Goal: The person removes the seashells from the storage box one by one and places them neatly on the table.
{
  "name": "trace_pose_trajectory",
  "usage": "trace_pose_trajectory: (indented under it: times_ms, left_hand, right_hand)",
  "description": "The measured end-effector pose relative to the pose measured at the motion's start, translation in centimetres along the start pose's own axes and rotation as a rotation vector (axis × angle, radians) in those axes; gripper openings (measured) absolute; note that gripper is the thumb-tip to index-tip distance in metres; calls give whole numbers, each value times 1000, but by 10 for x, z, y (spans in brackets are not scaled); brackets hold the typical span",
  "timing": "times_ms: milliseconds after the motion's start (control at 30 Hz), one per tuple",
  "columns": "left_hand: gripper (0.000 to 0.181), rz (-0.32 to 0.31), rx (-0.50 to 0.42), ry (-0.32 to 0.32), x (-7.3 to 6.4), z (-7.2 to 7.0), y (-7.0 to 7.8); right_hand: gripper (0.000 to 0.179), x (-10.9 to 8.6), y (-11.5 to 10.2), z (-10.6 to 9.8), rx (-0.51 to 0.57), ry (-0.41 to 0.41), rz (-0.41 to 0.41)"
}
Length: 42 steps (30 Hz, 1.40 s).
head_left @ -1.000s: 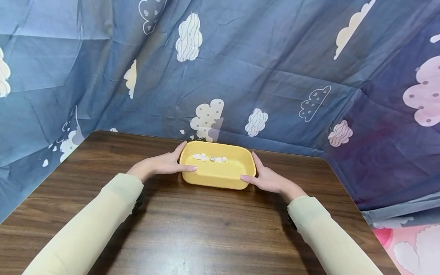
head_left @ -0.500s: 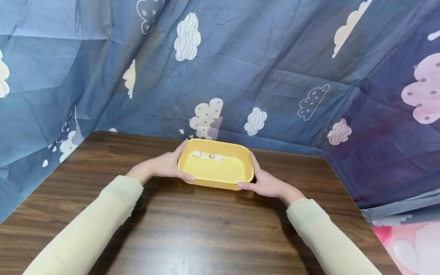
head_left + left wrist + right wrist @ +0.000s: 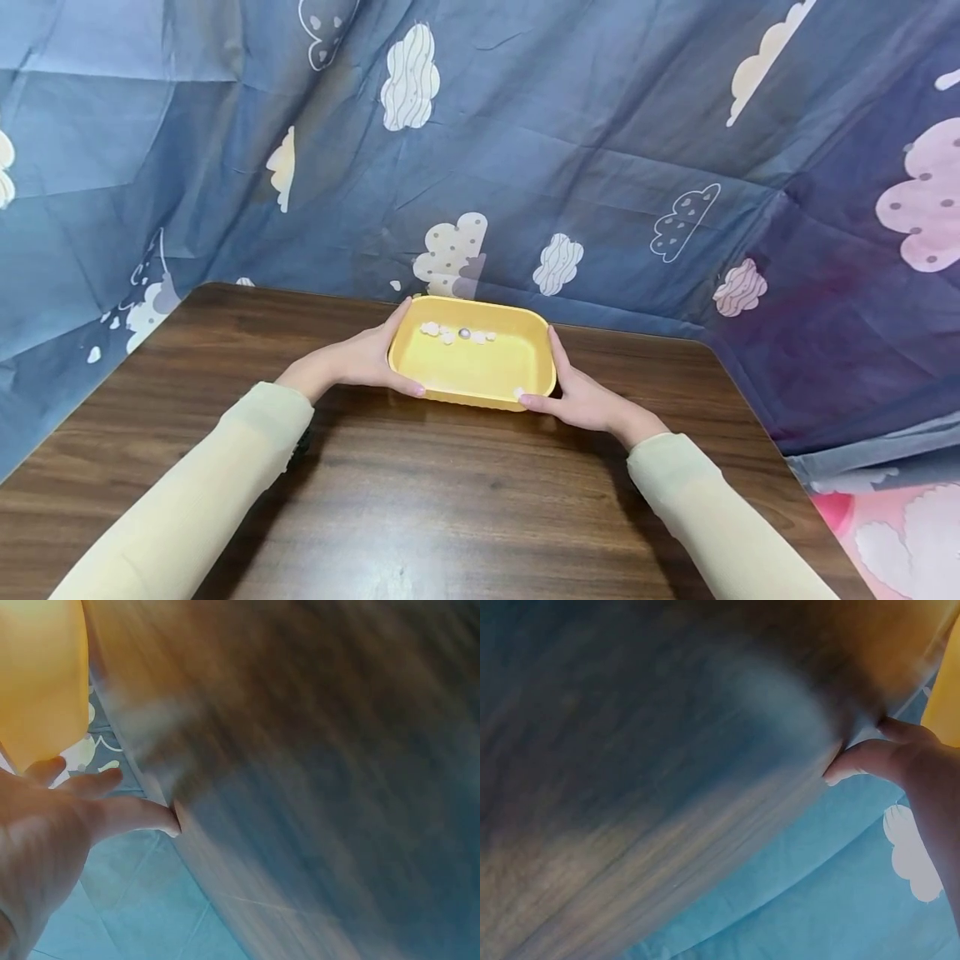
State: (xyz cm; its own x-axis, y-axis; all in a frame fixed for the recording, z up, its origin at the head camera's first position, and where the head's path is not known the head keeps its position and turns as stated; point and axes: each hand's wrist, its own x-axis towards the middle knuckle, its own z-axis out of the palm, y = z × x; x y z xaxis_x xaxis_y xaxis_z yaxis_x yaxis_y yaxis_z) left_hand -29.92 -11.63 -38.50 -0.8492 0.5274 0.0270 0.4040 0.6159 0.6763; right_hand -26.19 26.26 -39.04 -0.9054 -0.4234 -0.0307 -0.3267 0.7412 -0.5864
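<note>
A yellow plastic basin [image 3: 480, 367], rectangular with rounded corners, is at the far side of the table, its inside turned toward me. Gripping its left end is my left hand [image 3: 363, 358], thumb at the front edge. My right hand [image 3: 585, 398] holds the right end the same way. Along the basin's far wall lie several small white pieces [image 3: 430, 328] and a round silvery piece [image 3: 464, 333]. Another white piece [image 3: 518, 392] sits by my right thumb. In the left wrist view, fingers [image 3: 97, 782] reach along the basin's outer side [image 3: 45, 682]; the little finger extends to the tabletop.
The dark wood-grain table [image 3: 465, 500] spreads out in front of the basin. A blue cloth [image 3: 525, 150] printed with clouds hangs right behind the table's far edge and along its sides. Pink cloud-print cloth [image 3: 911, 533] shows at the lower right.
The basin has tipped toward me, its far rim rising, so more of its floor shows. The small pieces have shifted, and one now shows by the right thumb. Both hands keep their hold.
</note>
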Motion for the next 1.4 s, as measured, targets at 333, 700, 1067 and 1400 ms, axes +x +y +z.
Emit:
trace_pose_trajectory:
  times_ms: [333,700,1067,1400]
  left_hand:
    - [146,-28,-33,-74,3,-3,3]
    - [143,-159,49,-178,5,-4,12]
    - [145,-193,107,-177,4,-7,19]
    - [145,-198,119,-191,6,-8,18]
  right_hand:
    - [117,0,-3,-3,-40,-41,76]
    - [108,13,-8,-29,-32,-42,77]
    - [60,69,-73,-51,-184,109,-23]
    - [55,96,-81,-12,18,-32,180]
